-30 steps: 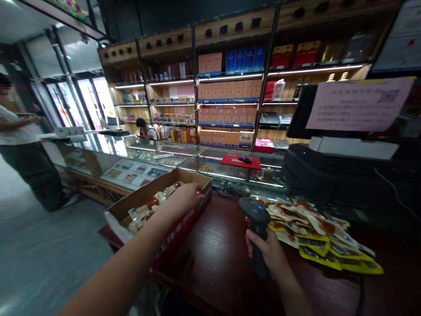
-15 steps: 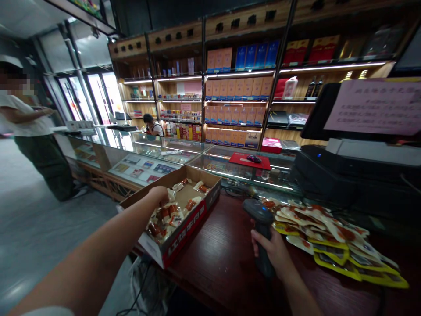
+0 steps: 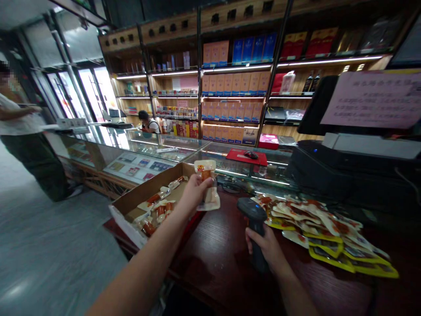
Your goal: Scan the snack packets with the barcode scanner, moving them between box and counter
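Note:
My left hand (image 3: 196,189) is closed on a vacuum-sealed snack pack (image 3: 210,200), clear and cream with something reddish-brown inside, held up over the right side of a cardboard box (image 3: 126,230). Several similar packs (image 3: 161,210) lie in the box, partly hidden behind my left forearm. Around the handle of a black barcode scanner (image 3: 254,210) my right hand (image 3: 265,245) is wrapped. The scanner is upright above the dark table, with a small blue light on top. Right of it lies a heap of flat snack packs (image 3: 315,224), some edged in yellow.
A dark red wooden table (image 3: 210,259) carries the box and heap. Behind it run glass display counters (image 3: 187,153) with a red mat (image 3: 237,157) and mouse. At right stands a monitor (image 3: 315,105) with a pink notice. One person (image 3: 23,131) stands at far left; another (image 3: 149,123) is behind the counter.
My left hand has come up out of the box and moved right, now with a snack pack in it. My right hand keeps the scanner in nearly the same place. The view has shifted slightly.

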Action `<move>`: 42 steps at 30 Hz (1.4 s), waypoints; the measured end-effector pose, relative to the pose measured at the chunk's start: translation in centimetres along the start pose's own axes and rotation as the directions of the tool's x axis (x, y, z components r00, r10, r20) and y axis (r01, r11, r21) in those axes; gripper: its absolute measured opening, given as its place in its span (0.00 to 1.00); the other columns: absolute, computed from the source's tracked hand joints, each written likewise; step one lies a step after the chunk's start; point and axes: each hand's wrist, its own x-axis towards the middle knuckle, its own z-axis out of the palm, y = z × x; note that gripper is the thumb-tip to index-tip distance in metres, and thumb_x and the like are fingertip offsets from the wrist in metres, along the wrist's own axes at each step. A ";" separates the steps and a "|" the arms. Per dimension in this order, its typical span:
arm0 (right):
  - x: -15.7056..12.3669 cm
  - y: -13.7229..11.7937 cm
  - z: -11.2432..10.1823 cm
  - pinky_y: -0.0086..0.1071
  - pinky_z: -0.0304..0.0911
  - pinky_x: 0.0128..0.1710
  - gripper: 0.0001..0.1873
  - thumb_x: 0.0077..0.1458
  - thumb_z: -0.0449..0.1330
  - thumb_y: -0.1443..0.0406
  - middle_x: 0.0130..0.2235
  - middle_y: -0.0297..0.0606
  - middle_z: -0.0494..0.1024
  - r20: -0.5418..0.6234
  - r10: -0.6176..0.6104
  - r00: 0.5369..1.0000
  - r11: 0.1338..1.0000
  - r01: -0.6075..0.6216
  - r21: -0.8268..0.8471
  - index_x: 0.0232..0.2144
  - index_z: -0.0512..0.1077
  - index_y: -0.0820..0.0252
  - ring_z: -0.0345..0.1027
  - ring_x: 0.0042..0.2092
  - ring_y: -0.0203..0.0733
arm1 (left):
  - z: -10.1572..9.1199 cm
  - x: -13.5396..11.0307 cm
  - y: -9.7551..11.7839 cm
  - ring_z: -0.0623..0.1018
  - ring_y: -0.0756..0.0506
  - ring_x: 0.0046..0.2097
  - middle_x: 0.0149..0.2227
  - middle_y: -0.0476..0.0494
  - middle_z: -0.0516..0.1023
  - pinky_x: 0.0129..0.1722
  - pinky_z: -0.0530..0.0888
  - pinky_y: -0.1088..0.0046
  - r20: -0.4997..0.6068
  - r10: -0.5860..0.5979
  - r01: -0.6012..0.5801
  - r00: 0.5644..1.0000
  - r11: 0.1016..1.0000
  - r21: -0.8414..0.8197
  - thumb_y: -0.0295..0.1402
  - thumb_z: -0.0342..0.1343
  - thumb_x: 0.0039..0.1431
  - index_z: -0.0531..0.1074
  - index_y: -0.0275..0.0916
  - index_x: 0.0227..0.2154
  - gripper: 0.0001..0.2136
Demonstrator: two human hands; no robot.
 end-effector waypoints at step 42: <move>-0.3 0.9 -0.5 0.26 0.59 0.13 0.22 0.40 0.65 0.54 0.17 0.24 0.68 -0.014 0.160 0.987 0.986 -0.161 -0.041 0.33 0.64 0.60 0.60 0.15 0.32 | 5.7 1.8 -15.4 0.66 0.39 0.58 0.52 0.37 0.71 0.58 0.55 0.44 0.436 -0.313 0.528 0.844 0.345 -0.776 0.24 0.49 0.57 0.66 0.39 0.51 0.18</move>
